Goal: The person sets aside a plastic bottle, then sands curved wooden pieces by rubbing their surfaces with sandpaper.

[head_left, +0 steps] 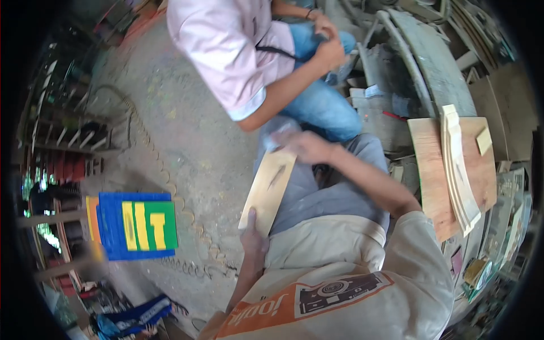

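A flat, pale wooden board (268,184) with a dark streak on its face lies slanted across my lap. My left hand (255,235) grips its lower end, thumb on top. Over the board's far end is my right hand (309,147), smeared by motion, its fingers closed around a pale bluish piece (272,143) too blurred to name.
Facing me sits another person (243,62), hands together. To my right a wooden panel (428,170) carries a curved pale wooden strip (460,170) and a small wood block (484,141). A blue, green and yellow board (110,226) stands at left. A coiled hose (153,141) crosses the floor.
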`<state>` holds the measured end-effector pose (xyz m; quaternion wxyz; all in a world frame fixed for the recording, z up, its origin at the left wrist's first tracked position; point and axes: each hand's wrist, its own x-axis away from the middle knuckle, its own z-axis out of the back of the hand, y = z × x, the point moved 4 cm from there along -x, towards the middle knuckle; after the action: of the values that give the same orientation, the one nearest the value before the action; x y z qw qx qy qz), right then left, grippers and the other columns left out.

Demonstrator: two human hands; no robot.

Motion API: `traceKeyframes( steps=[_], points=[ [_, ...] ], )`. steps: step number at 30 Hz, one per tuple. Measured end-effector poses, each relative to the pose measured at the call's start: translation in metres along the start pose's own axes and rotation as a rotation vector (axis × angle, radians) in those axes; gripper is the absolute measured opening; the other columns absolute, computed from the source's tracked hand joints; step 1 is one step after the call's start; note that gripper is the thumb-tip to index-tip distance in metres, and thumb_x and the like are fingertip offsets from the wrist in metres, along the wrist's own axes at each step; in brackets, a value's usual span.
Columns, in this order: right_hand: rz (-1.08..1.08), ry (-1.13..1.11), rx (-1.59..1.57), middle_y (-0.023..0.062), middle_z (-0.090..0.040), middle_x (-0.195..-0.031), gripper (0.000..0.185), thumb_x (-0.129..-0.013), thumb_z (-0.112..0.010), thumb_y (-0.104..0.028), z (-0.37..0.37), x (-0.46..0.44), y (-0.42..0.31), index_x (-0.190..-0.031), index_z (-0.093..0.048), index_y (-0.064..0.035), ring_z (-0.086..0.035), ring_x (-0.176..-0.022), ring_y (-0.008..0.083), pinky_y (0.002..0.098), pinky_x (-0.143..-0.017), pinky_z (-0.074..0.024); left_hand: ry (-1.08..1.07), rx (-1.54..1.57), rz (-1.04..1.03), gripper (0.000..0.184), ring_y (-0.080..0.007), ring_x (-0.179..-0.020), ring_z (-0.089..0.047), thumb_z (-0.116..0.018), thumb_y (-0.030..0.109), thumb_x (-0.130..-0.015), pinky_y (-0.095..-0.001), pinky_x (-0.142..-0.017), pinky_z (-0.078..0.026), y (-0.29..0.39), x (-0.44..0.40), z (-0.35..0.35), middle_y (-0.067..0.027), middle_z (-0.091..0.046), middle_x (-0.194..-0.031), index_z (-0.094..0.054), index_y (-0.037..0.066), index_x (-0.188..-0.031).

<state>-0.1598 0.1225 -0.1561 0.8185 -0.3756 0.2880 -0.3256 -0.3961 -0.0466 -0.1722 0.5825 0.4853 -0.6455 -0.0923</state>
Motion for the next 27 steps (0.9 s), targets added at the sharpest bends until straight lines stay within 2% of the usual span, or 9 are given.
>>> traceKeyframes(
  steps=[3,6,7,10,13,17,20,22,27],
  points=[
    [0.243,-0.205,-0.009,0.0114,-0.052,-0.135,0.035,-0.091,-0.048,-0.010,-0.047,-0.001,-0.082,-0.124,-0.060,-0.0080,-0.046,-0.128,0.0282,0.0415,-0.110,-0.0328,-0.019,0.161,0.057,0.039,-0.0228,-0.100,-0.062,-0.062,0.017,-0.091,-0.0351,-0.088,-0.051,-0.018,-0.009,0.007,-0.0121,-0.061,-0.114,-0.052,-0.003,-0.123],
    [0.471,-0.043,0.069,0.0104,-0.053,-0.134,0.037,-0.085,-0.052,-0.006,-0.042,-0.001,-0.064,-0.120,-0.061,-0.0104,-0.046,-0.128,0.0260,0.0418,-0.108,-0.0337,-0.128,0.129,-0.053,0.038,-0.0232,-0.101,-0.062,-0.062,0.015,-0.091,-0.0364,-0.088,-0.051,-0.013,-0.015,0.010,-0.0130,-0.061,-0.113,-0.052,-0.003,-0.123],
    [0.174,-0.082,-0.139,0.0107,-0.052,-0.136,0.035,-0.089,-0.049,-0.008,-0.019,-0.003,-0.039,-0.121,-0.061,-0.0083,-0.046,-0.127,0.0275,0.0447,-0.110,-0.0302,-0.079,0.079,-0.058,0.037,-0.0232,-0.101,-0.061,-0.062,0.013,-0.091,-0.0369,-0.089,-0.051,-0.007,-0.008,0.005,-0.0128,-0.061,-0.113,-0.052,-0.003,-0.123],
    [0.015,0.037,0.114,0.0127,-0.048,-0.139,0.038,-0.097,-0.040,-0.020,0.004,0.008,0.019,-0.128,-0.055,-0.0037,-0.045,-0.129,0.0296,0.0480,-0.113,-0.0236,-0.056,0.002,-0.079,0.036,-0.0233,-0.101,-0.061,-0.062,0.006,-0.089,-0.0356,-0.089,-0.050,-0.001,0.006,0.001,-0.0124,-0.061,-0.112,-0.052,-0.002,-0.123],
    [0.227,-0.100,0.133,0.0153,-0.047,-0.140,0.043,-0.091,-0.049,-0.014,-0.041,0.006,-0.047,-0.134,-0.050,-0.0060,-0.042,-0.132,0.0293,0.0494,-0.114,-0.0218,0.011,-0.126,-0.048,0.042,-0.0232,-0.105,-0.059,-0.063,0.001,-0.085,-0.0346,-0.092,-0.048,-0.008,0.001,0.009,-0.0124,-0.060,-0.115,-0.050,-0.002,-0.125],
    [0.458,-0.175,0.025,0.0086,-0.048,-0.141,0.047,-0.089,-0.051,-0.011,-0.058,0.012,-0.073,-0.136,-0.048,-0.0123,-0.045,-0.130,0.0269,0.0518,-0.113,-0.0225,-0.285,-0.074,-0.121,0.048,-0.0230,-0.111,-0.056,-0.062,-0.001,-0.084,-0.0346,-0.096,-0.043,-0.006,-0.008,0.007,-0.0126,-0.057,-0.121,-0.047,-0.003,-0.129],
    [0.031,0.090,0.211,0.0084,-0.049,-0.140,0.042,-0.094,-0.046,-0.015,0.000,0.021,0.017,-0.135,-0.048,-0.0099,-0.047,-0.129,0.0249,0.0575,-0.111,-0.0194,-0.268,-0.071,-0.068,0.048,-0.0233,-0.112,-0.055,-0.060,-0.004,-0.083,-0.0349,-0.098,-0.042,-0.004,-0.001,0.006,-0.0122,-0.056,-0.122,-0.046,-0.003,-0.129],
    [-0.008,0.103,0.232,0.0101,-0.049,-0.140,0.040,-0.094,-0.045,-0.016,-0.010,0.026,0.015,-0.133,-0.050,-0.0075,-0.049,-0.127,0.0256,0.0553,-0.112,-0.0198,-0.258,-0.112,-0.058,0.047,-0.0233,-0.112,-0.055,-0.060,-0.004,-0.084,-0.0352,-0.099,-0.042,-0.004,-0.001,0.006,-0.0122,-0.057,-0.121,-0.047,-0.003,-0.129],
    [0.431,-0.125,-0.073,0.0115,-0.048,-0.140,0.036,-0.094,-0.044,-0.011,-0.066,0.023,-0.082,-0.127,-0.056,-0.0048,-0.045,-0.130,0.0254,0.0505,-0.114,-0.0196,-0.310,-0.036,-0.021,0.044,-0.0232,-0.113,-0.055,-0.061,-0.002,-0.085,-0.0356,-0.099,-0.043,-0.005,-0.006,-0.002,-0.0128,-0.057,-0.121,-0.048,-0.003,-0.127]
  ],
)
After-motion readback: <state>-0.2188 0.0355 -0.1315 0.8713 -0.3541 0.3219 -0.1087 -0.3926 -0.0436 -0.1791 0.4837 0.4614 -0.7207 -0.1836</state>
